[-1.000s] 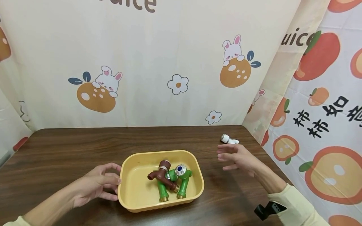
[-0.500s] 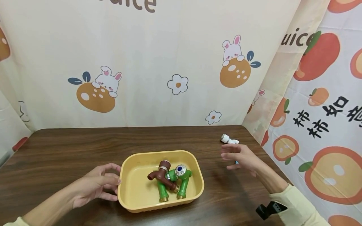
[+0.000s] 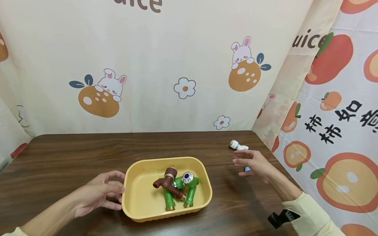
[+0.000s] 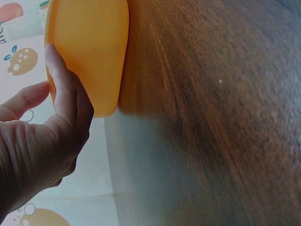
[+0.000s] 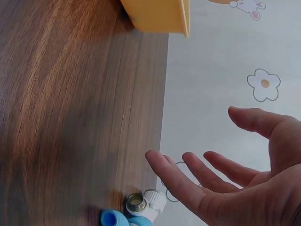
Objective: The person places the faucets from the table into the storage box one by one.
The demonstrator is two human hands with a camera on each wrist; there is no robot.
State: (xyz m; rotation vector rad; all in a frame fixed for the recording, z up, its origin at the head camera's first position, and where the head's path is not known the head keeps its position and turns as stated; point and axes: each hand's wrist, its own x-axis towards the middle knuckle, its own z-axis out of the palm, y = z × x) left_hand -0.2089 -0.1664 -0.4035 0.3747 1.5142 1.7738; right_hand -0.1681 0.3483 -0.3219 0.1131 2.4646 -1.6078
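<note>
A yellow plastic tray (image 3: 138, 203) sits on the dark wooden table (image 3: 65, 154). Inside it lie a brown tap (image 3: 166, 182) and a green tap (image 3: 189, 190) with a blue-capped knob, tangled together. My left hand (image 3: 101, 193) rests against the tray's left end, fingers loosely curved on its wall (image 4: 89, 52). My right hand (image 3: 251, 162) hovers open over a white tap with a blue handle (image 3: 237, 146), which lies near the table's back right corner; in the right wrist view the white tap (image 5: 141, 207) is just below my spread fingers (image 5: 188, 181), apart from them.
Printed cloth walls with rabbits and oranges close in the table at the back and on the right (image 3: 325, 114). The table's right edge runs just past my right forearm. A black wrist strap (image 3: 282, 218) shows on my right sleeve.
My right hand has moved back and to the right, from beside the tray toward the white tap. The left hand and the tray have stayed put.
</note>
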